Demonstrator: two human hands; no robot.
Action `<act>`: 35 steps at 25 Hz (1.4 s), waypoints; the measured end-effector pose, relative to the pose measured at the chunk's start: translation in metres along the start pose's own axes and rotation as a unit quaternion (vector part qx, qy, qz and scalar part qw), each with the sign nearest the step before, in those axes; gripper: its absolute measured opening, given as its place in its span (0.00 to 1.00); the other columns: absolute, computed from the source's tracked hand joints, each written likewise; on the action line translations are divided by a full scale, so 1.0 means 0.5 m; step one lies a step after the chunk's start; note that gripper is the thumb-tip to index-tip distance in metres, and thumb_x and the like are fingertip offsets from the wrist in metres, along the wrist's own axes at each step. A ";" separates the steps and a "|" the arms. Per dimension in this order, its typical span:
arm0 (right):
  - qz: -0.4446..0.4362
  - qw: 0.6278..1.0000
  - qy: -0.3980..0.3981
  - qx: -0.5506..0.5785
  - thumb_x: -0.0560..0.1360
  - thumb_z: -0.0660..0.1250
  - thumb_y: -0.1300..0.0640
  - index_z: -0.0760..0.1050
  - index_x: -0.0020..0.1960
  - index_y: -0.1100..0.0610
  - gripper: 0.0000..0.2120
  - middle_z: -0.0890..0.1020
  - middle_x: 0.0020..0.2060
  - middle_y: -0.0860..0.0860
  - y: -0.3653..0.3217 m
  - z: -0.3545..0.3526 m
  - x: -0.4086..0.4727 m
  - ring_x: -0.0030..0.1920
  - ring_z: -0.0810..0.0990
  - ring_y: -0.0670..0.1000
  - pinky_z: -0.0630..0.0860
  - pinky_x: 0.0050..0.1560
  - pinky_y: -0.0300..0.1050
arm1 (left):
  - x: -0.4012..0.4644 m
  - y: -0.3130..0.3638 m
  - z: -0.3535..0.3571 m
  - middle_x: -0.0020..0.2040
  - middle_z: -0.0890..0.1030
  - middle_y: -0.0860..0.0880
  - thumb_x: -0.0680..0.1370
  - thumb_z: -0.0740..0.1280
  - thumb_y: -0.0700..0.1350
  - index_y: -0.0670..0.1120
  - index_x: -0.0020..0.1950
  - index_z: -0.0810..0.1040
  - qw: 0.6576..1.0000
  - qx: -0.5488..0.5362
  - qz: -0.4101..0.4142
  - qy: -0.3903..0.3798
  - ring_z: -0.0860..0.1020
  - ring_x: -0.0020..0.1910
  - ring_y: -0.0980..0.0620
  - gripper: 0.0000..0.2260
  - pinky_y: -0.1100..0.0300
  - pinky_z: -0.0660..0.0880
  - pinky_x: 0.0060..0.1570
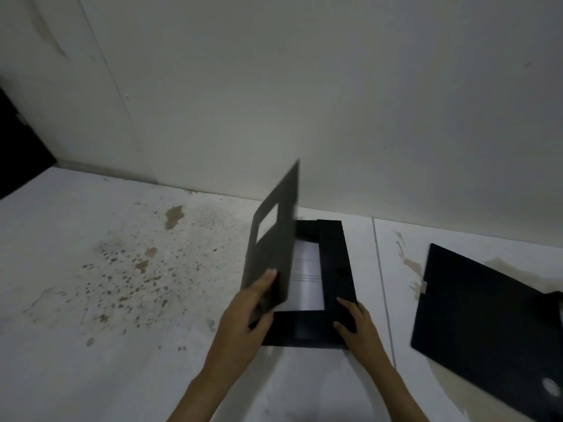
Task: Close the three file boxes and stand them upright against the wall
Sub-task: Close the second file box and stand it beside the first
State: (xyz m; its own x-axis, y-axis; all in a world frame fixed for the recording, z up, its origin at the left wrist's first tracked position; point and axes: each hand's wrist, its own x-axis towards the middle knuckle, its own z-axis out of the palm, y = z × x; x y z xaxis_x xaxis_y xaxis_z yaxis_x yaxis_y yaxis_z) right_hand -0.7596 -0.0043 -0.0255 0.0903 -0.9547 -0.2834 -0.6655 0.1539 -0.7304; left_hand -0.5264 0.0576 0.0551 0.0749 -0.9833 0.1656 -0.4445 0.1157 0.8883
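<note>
1. Nearest, the left hand (243,318) pinches the lower corner of the raised cover (274,248) of the open file box (307,325), thumb on the outside face and the other fingers hidden behind it. The cover is blurred, so that one-corner hold looks light; it could slip and slap down askew.
2. The right hand (353,322) presses flat, fingers (344,303) slightly spread, on the box's near right corner, over the right inner flap (335,263). If the cover comes down while those fingers lie there, they could get trapped, or the flap could spring up.
3. White paper (307,284) lies inside; a lifted sheet edge might catch and crease under the cover.
4. Farther right, a second file box (484,318) lies flat on the stained floor (122,269), well apart. A third is not visible.
5. Farthest, the wall (335,102) runs just behind the open box. On a smooth floor, a box stood upright could slide out at its base.
</note>
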 end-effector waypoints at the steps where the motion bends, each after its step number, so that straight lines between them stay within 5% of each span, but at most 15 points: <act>1: -0.007 1.000 0.005 0.007 0.75 0.66 0.61 0.65 0.70 0.52 0.24 0.65 0.70 0.59 0.004 0.008 -0.014 0.70 0.66 0.56 0.64 0.71 0.49 | 0.003 0.003 0.018 0.66 0.67 0.70 0.75 0.65 0.39 0.68 0.66 0.61 0.999 0.042 0.026 -0.016 0.66 0.65 0.70 0.30 0.75 0.63 0.63; 4: -0.010 0.998 0.023 0.057 0.74 0.66 0.64 0.66 0.68 0.55 0.24 0.69 0.68 0.54 0.018 0.030 -0.057 0.67 0.69 0.53 0.66 0.68 0.45 | 0.005 0.003 0.075 0.69 0.64 0.66 0.73 0.63 0.46 0.65 0.69 0.58 0.980 0.161 0.078 -0.083 0.64 0.65 0.64 0.28 0.74 0.60 0.61; 7: 0.030 0.988 0.002 0.149 0.73 0.65 0.68 0.62 0.66 0.51 0.27 0.70 0.63 0.50 0.039 0.018 -0.086 0.55 0.74 0.46 0.75 0.50 0.30 | -0.014 -0.029 0.142 0.72 0.62 0.64 0.73 0.58 0.54 0.63 0.72 0.56 0.941 0.268 0.096 -0.183 0.60 0.69 0.58 0.27 0.65 0.57 0.65; 9: 0.055 0.978 -0.025 0.199 0.74 0.62 0.70 0.59 0.67 0.50 0.27 0.70 0.63 0.51 0.056 -0.001 -0.095 0.51 0.76 0.48 0.78 0.43 0.33 | -0.028 -0.045 0.170 0.72 0.63 0.63 0.73 0.58 0.56 0.62 0.72 0.59 0.922 0.309 0.084 -0.220 0.60 0.71 0.57 0.27 0.59 0.54 0.70; 13: 0.079 0.979 0.002 0.185 0.78 0.55 0.69 0.59 0.69 0.53 0.23 0.73 0.65 0.57 0.078 -0.021 -0.099 0.54 0.76 0.52 0.73 0.59 0.45 | -0.044 -0.061 0.198 0.56 0.80 0.64 0.59 0.72 0.62 0.62 0.58 0.78 0.878 0.380 0.126 -0.261 0.80 0.54 0.58 0.27 0.56 0.77 0.54; 17: 0.019 0.993 0.013 0.116 0.78 0.58 0.63 0.56 0.72 0.54 0.24 0.62 0.73 0.54 0.043 -0.013 -0.067 0.68 0.65 0.52 0.62 0.69 0.45 | -0.045 -0.059 0.209 0.52 0.82 0.66 0.53 0.71 0.70 0.64 0.51 0.81 0.858 0.423 0.104 -0.274 0.81 0.49 0.61 0.28 0.57 0.79 0.48; 20: -0.059 0.998 0.035 0.006 0.79 0.59 0.57 0.50 0.75 0.55 0.29 0.50 0.77 0.54 0.004 0.010 -0.019 0.76 0.53 0.52 0.54 0.73 0.45 | -0.045 -0.052 0.200 0.55 0.81 0.65 0.59 0.67 0.72 0.64 0.52 0.80 0.870 0.396 0.076 -0.283 0.81 0.52 0.62 0.25 0.60 0.79 0.49; 23: -0.081 0.987 0.039 -0.131 0.79 0.55 0.47 0.40 0.75 0.55 0.33 0.41 0.77 0.52 -0.005 0.031 0.020 0.77 0.45 0.51 0.57 0.73 0.51 | -0.038 -0.071 0.184 0.72 0.65 0.58 0.76 0.54 0.63 0.57 0.69 0.67 0.904 0.332 0.042 -0.266 0.63 0.72 0.59 0.24 0.62 0.58 0.71; 26: -0.057 0.974 0.037 -0.217 0.77 0.51 0.39 0.34 0.74 0.54 0.37 0.38 0.76 0.51 0.015 0.045 0.033 0.77 0.41 0.52 0.58 0.73 0.54 | -0.013 -0.124 0.164 0.77 0.42 0.55 0.79 0.47 0.58 0.54 0.75 0.45 0.912 0.353 -0.014 -0.210 0.42 0.76 0.54 0.26 0.57 0.39 0.73; 29: -0.040 0.973 0.048 -0.221 0.76 0.50 0.36 0.32 0.74 0.54 0.40 0.38 0.76 0.51 0.026 0.054 0.033 0.77 0.43 0.52 0.55 0.74 0.55 | 0.013 -0.159 0.129 0.72 0.31 0.51 0.77 0.41 0.62 0.54 0.71 0.33 0.882 0.419 -0.086 -0.198 0.36 0.76 0.49 0.27 0.48 0.37 0.73; 32: -0.029 0.972 0.042 -0.230 0.75 0.49 0.35 0.32 0.74 0.54 0.40 0.37 0.76 0.51 0.030 0.056 0.040 0.77 0.47 0.53 0.50 0.74 0.56 | 0.030 -0.174 0.116 0.74 0.31 0.52 0.76 0.40 0.64 0.54 0.70 0.31 0.887 0.399 -0.159 -0.171 0.33 0.74 0.49 0.29 0.40 0.41 0.72; 35: -0.019 0.973 0.020 -0.227 0.75 0.49 0.35 0.32 0.74 0.53 0.40 0.36 0.76 0.50 0.029 0.052 0.044 0.77 0.48 0.55 0.49 0.74 0.57 | 0.034 -0.165 0.116 0.71 0.27 0.51 0.61 0.26 0.73 0.52 0.70 0.31 0.894 0.377 -0.178 -0.164 0.31 0.73 0.46 0.42 0.38 0.45 0.72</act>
State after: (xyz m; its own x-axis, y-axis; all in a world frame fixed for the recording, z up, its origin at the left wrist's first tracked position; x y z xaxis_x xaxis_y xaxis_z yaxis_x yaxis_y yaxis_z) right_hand -0.7479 -0.0164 -0.0586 0.0978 -0.9683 -0.2299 -0.9223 -0.0013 -0.3865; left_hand -0.5403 0.0234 -0.0402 0.1206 -0.9418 -0.3137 -0.9290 -0.2184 0.2986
